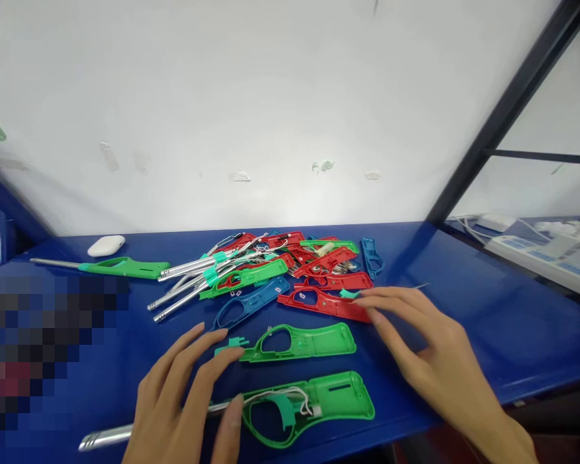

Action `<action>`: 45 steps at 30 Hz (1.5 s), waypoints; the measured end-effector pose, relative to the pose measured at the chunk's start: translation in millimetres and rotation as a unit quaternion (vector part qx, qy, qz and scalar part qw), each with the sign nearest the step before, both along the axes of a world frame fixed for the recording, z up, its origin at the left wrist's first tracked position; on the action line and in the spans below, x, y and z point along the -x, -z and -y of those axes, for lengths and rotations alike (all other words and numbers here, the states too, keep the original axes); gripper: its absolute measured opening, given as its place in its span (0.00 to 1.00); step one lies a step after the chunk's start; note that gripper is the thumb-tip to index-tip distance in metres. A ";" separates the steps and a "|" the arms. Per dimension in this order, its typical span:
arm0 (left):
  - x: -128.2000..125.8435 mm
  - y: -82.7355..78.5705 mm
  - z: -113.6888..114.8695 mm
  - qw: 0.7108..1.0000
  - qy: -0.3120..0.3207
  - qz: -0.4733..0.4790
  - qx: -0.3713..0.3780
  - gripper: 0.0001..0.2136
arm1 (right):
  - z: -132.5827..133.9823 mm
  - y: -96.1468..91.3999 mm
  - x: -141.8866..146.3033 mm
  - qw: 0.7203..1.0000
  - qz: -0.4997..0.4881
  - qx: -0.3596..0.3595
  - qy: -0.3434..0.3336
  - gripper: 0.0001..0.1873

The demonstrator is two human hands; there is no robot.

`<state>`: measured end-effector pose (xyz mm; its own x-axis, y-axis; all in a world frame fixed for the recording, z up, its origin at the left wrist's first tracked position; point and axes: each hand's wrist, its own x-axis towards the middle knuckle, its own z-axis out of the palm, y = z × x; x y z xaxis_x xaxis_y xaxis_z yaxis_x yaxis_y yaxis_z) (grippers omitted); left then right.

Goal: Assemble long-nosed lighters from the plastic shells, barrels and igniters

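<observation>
My left hand [183, 393] lies over the near left of the table with its fingers spread. Its fingertips are by a small teal plastic part [238, 341] and the narrow end of a green lighter-shell half [319, 341]. Beneath that hand runs a metal tube [107, 437], leading to a nearer green shell half [343, 396] with white wires [294, 390] and a teal trigger [284, 410] in it. My right hand [430, 341] reaches to a red shell half [328, 305], thumb and forefinger slightly apart, beside another teal part [349, 294].
Behind lies a pile of red shell halves [331, 262], metal tubes [183, 306] and wires. A blue shell half [256, 301] is in front. A whole green lighter [125, 267] and a white case [106, 245] sit left. A power strip [541, 258] is at right, a wall behind.
</observation>
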<state>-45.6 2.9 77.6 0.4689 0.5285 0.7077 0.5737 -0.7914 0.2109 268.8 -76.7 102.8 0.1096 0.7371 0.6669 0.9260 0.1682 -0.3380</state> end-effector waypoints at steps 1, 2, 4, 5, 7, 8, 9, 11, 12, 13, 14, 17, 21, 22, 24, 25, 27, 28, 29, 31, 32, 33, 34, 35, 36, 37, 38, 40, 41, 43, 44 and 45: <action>1.0 0.7 -2.9 1.000 0.006 -0.003 -0.019 0.14 | -1.1 -0.7 -5.3 1.000 0.004 -0.006 0.011 0.10; 2.3 1.2 -6.0 0.999 0.013 -0.008 -0.036 0.14 | -2.4 -1.9 -11.7 1.000 0.012 -0.004 0.019 0.09; 5.7 0.7 -11.6 0.998 0.023 -0.015 -0.055 0.14 | -6.5 -6.3 -26.7 0.998 0.045 0.015 0.035 0.10; 7.9 -0.3 -14.0 0.998 0.024 -0.016 -0.058 0.15 | -9.8 -9.5 -34.4 0.996 0.066 0.033 0.042 0.11; 13.0 -3.9 -18.0 0.998 0.021 -0.015 -0.061 0.15 | -19.6 -17.3 -48.2 0.985 0.138 0.092 0.045 0.14; 15.8 -6.0 -19.8 0.998 0.016 -0.013 -0.062 0.14 | -26.2 -21.7 -53.4 0.979 0.162 0.117 0.041 0.15; 18.7 -7.9 -21.6 0.998 0.008 -0.011 -0.058 0.14 | -33.7 -26.2 -57.4 0.974 0.178 0.134 0.037 0.15; 24.0 -10.8 -25.1 0.999 -0.016 -0.004 -0.038 0.14 | -50.5 -34.5 -61.3 0.964 0.203 0.167 0.036 0.14; 26.2 -11.5 -26.6 0.999 -0.029 -0.002 -0.026 0.14 | -59.0 -37.9 -61.7 0.958 0.216 0.183 0.039 0.13; 27.9 -11.8 -27.8 0.999 -0.038 0.000 -0.017 0.13 | -67.0 -40.6 -61.3 0.952 0.229 0.198 0.047 0.13; 29.0 -11.7 -28.7 0.999 -0.044 0.002 -0.010 0.13 | -74.2 -42.4 -60.3 0.946 0.240 0.208 0.059 0.13; 30.1 -11.1 -29.0 0.999 -0.044 0.006 -0.004 0.12 | -89.1 -42.4 -56.4 0.934 0.259 0.221 0.106 0.15; 30.1 -10.8 -28.0 0.999 -0.043 0.008 0.000 0.12 | -96.7 -35.5 -53.9 0.925 0.260 0.236 0.145 0.15; 30.4 -10.5 -28.1 0.999 -0.042 0.008 0.000 0.12 | -97.7 -34.0 -54.1 0.923 0.257 0.244 0.150 0.15; 31.0 -9.7 -28.7 0.999 -0.040 0.010 -0.005 0.11 | -99.4 -32.2 -55.3 0.919 0.251 0.259 0.157 0.16; 31.2 -9.3 -29.0 0.999 -0.040 0.010 -0.006 0.11 | -100.1 -31.9 -56.1 0.918 0.246 0.266 0.159 0.15; 31.1 -8.8 -29.2 0.999 -0.040 0.010 -0.005 0.11 | -101.0 -32.2 -58.2 0.919 0.236 0.274 0.160 0.15; 30.8 -8.7 -29.1 0.999 -0.040 0.010 -0.004 0.11 | -100.9 -32.6 -59.4 0.920 0.230 0.274 0.159 0.15; 30.3 -8.8 -28.9 0.999 -0.041 0.011 -0.004 0.11 | -100.4 -33.2 -60.9 0.923 0.224 0.272 0.157 0.14; 29.5 -9.2 -28.4 0.999 -0.043 0.014 -0.002 0.11 | -98.3 -34.8 -64.3 0.930 0.210 0.259 0.153 0.13; 29.2 -9.5 -28.2 0.999 -0.044 0.015 -0.002 0.11 | -96.6 -36.0 -66.4 0.936 0.199 0.248 0.152 0.12; 29.0 -9.6 -28.0 0.999 -0.045 0.016 -0.001 0.11 | -94.7 -37.5 -68.5 0.942 0.186 0.235 0.150 0.11; 28.9 -9.7 -28.0 0.999 -0.045 0.016 0.000 0.11 | -92.4 -39.6 -70.8 0.949 0.171 0.220 0.147 0.10; 28.9 -9.7 -28.1 0.999 -0.046 0.016 -0.001 0.11 | -89.8 -42.2 -72.9 0.956 0.155 0.203 0.143 0.09; 28.9 -9.7 -28.2 0.999 -0.045 0.018 -0.003 0.11 | -86.8 -45.3 -74.9 0.964 0.137 0.184 0.138 0.09; 28.8 -9.5 -28.4 0.999 -0.044 0.020 -0.005 0.11 | -83.3 -48.8 -76.5 0.971 0.118 0.164 0.131 0.09; 28.6 -9.3 -28.7 0.999 -0.043 0.021 -0.007 0.11 | -79.3 -52.7 -77.5 0.977 0.098 0.143 0.123 0.10; 27.9 -8.9 -28.9 0.999 -0.044 0.023 -0.008 0.11 | -69.4 -60.1 -77.3 0.988 0.058 0.100 0.106 0.12; 27.4 -8.8 -28.8 0.999 -0.044 0.024 -0.009 0.11 | -63.6 -63.2 -75.6 0.991 0.038 0.079 0.097 0.13; 26.7 -9.0 -28.2 0.999 -0.044 0.025 -0.011 0.11 | -51.0 -66.9 -68.7 0.996 0.001 0.046 0.079 0.15; 26.7 -9.2 -27.8 0.999 -0.043 0.027 -0.009 0.11 | -44.7 -67.4 -63.3 0.997 -0.022 0.032 0.068 0.16; 26.9 -9.4 -27.5 0.999 -0.042 0.028 -0.005 0.11 | -38.7 -67.0 -56.6 0.997 -0.053 0.021 0.053 0.16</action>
<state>-72.4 30.4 87.0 0.3833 0.5572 0.7366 0.6252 -0.7435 0.2371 325.4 -38.0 169.9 0.2565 0.7445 0.6164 0.8969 0.0543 -0.4389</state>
